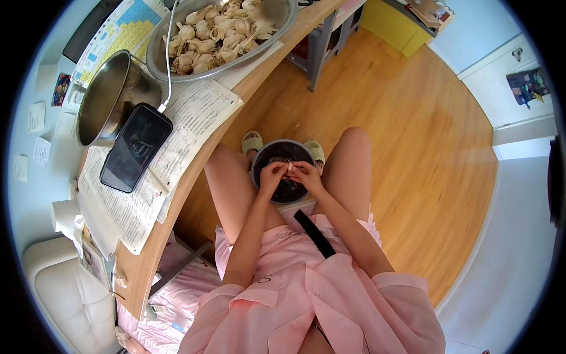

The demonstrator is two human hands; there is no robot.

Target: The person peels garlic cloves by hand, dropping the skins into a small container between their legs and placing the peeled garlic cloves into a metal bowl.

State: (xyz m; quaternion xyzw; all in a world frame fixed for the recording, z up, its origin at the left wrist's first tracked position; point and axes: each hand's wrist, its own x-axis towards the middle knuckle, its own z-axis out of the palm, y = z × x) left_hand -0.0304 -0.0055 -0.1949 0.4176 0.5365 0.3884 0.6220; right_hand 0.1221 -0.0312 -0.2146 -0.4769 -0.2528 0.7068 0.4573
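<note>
Over the dark bucket [282, 147], between the seated person's bare knees, the left hand [272, 178] and the right hand [306, 178] meet fingertip to fingertip. Their grip is a pinch, the fingers of both drawn together on a small white piece [290, 166]. That piece lies at the very tips, where the two hands join, out from both palms and above the bucket's mouth; it is too small to identify surely. Dark contents, hard to make out, show below the fingers. Pale slippers [252, 141] flank the bucket on the wooden floor [424, 130]. Well apart from the hands, to the person's left, the bench [132, 283] carries a metal basin [154, 52] of garlic heads [203, 32], a metal pot [101, 100], printed sheets [203, 109] and a black phone [137, 147] with a white cable [171, 71] running to it.
</note>
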